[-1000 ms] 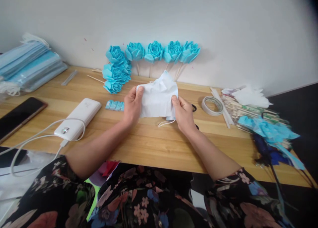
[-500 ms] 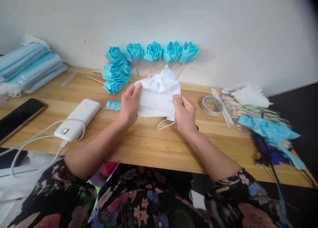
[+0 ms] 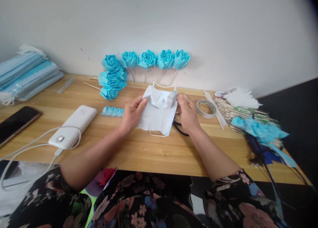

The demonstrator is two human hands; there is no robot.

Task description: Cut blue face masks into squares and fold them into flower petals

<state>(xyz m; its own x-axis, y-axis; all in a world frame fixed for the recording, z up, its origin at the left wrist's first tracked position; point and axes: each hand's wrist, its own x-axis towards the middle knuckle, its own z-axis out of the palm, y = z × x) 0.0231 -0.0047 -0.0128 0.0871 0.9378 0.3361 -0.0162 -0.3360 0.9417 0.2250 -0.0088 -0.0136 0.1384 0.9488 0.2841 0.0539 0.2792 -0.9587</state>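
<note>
Left grip (image 3: 132, 111) and right grip (image 3: 187, 111) are each pinching a side of the mask (image 3: 158, 114); uneven pulling could be risking a tear

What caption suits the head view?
Left fingers and right fingers hold a pale, rectangular, fabric-like face mask before round, layered blue flowers.

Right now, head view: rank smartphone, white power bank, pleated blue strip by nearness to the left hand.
Nearest to the left hand first:
1. Pleated blue strip: just to its left.
2. White power bank: farther left, past the strip.
3. Smartphone: farthest, at the picture's left edge.
</note>
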